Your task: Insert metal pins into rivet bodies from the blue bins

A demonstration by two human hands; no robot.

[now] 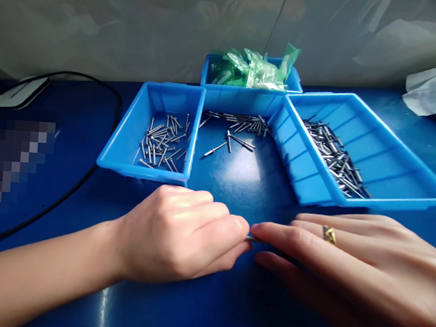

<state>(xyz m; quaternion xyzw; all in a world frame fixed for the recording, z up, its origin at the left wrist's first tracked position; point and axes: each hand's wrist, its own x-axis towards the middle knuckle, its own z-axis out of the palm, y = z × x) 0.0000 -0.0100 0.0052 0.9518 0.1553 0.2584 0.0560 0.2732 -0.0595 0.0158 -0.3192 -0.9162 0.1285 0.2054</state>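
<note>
My left hand [186, 236] is closed, its thumb and curled fingers pinching what looks like a rivet; only its thin metal pin [253, 239] sticks out past the fingertips. Close against that pin is my right hand [349, 257], a ring on one finger. Its index fingertip is at the pin and its thumb lies lower, with a gap between them. Beyond the hands, several loose blind rivets [215, 150] lie on the blue tabletop [235, 179]. Most of the held piece is hidden by the left fingers.
A blue bin [109, 146] of screws [162, 142] stands left; another blue bin [417, 197] holds rivets [340, 157] at right. Behind, a third bin [209, 71] contains green plastic bags [258, 69]. A black cable [78, 186] curves along the left. White crumpled plastic [434, 89] lies far right.
</note>
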